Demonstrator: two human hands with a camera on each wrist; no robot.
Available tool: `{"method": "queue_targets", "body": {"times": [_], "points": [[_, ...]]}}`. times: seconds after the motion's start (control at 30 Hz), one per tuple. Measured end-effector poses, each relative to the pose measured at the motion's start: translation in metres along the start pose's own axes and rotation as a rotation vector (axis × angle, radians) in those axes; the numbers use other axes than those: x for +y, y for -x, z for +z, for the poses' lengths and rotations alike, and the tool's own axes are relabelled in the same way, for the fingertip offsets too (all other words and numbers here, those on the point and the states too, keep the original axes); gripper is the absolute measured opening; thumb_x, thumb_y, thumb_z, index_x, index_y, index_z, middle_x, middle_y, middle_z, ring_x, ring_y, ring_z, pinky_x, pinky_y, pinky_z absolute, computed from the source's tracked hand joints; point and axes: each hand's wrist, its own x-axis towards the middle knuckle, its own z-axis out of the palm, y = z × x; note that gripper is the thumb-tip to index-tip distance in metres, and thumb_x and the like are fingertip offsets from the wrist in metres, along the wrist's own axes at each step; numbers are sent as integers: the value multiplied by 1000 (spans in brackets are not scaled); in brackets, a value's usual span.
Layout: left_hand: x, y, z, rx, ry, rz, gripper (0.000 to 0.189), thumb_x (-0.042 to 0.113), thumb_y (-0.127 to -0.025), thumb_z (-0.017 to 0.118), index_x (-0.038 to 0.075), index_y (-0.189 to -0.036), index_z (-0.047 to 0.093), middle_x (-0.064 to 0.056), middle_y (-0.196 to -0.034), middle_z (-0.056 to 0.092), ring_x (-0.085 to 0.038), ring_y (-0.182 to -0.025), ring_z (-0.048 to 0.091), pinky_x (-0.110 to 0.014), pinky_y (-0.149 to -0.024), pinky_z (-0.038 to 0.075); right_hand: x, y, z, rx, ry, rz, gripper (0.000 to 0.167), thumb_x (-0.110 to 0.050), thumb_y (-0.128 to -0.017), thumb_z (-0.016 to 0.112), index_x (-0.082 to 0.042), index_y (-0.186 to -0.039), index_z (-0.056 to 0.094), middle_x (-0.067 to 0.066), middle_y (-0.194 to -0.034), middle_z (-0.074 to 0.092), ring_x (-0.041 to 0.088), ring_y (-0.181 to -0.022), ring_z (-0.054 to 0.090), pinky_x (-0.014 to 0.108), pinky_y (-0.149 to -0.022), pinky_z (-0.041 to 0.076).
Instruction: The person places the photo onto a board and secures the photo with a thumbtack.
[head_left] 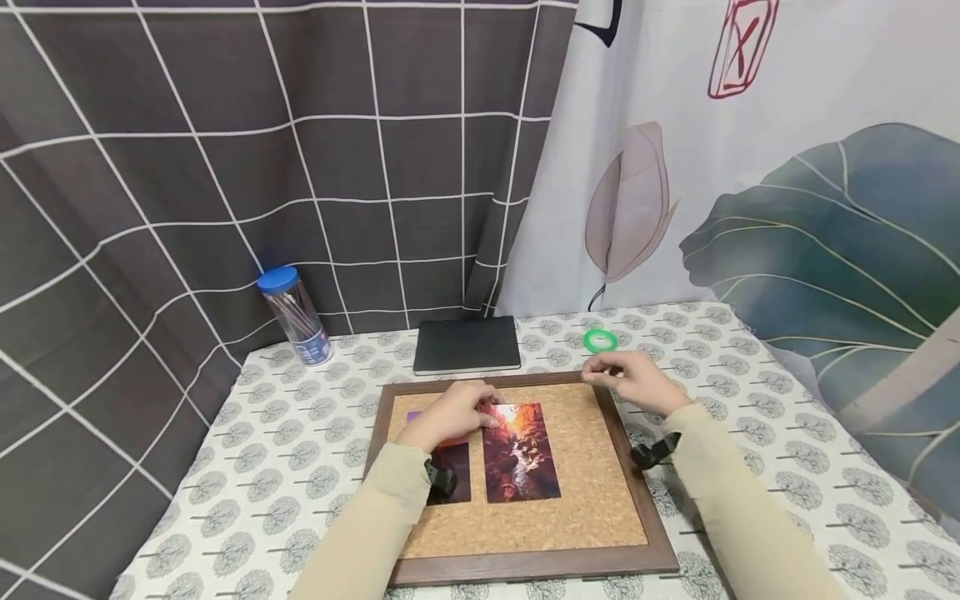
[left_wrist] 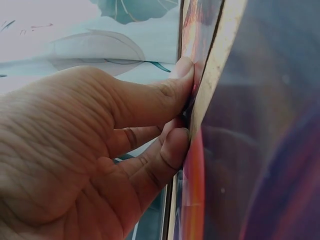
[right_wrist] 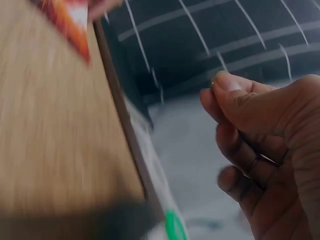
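A dark-framed cork board (head_left: 600,500) lies flat with two picture cards on it. My left hand (head_left: 461,408) rests at the upper left corner of the red-orange canyon picture (head_left: 522,462); in the left wrist view, its thumb and bent fingertips press there. The darker purple picture (head_left: 454,467) beside it is partly covered by the left hand and wrist. My right hand (head_left: 633,379) hovers over the board's upper right corner. In the right wrist view its thumb and index finger pinch a tiny brass-coloured piece (right_wrist: 213,83), mostly hidden, its kind unclear.
A green tape roll (head_left: 600,341) lies behind the right hand. A black notebook (head_left: 467,344) sits behind the board. At the back left stands a clear jar with a blue lid (head_left: 296,317). Curtains rise behind the tree-patterned tablecloth (head_left: 277,467).
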Motion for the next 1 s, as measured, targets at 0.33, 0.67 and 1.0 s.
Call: {"method": "queue_targets", "body": {"times": [0.33, 0.67, 1.0], "points": [[-1, -2, -1, 5, -11, 26, 25, 21, -90, 77, 16, -113, 72, 2, -100, 67, -14, -90, 62, -33, -83, 51, -45, -51, 53, -139, -168, -124, 15, -21, -95, 70, -7, -100, 73, 2, -91, 73, 15, -83, 66, 31, -77, 53], [-2, -1, 6, -20, 20, -2, 25, 24, -89, 77, 16, -113, 72, 4, -100, 67, -10, -86, 60, -30, -79, 50, -9, -42, 102, -218, -281, -85, 5, -18, -97, 68, -14, -97, 70, -4, -87, 68, 12, -80, 61, 28, -74, 49], [-3, -3, 1, 6, -3, 1, 23, 21, -89, 78, 17, -111, 73, 3, -97, 69, -12, -85, 61, -31, -79, 50, -9, -46, 100, -126, -202, -152, 6, -21, -96, 70, -16, -94, 71, -8, -85, 68, 10, -79, 61, 28, -72, 49]]}}
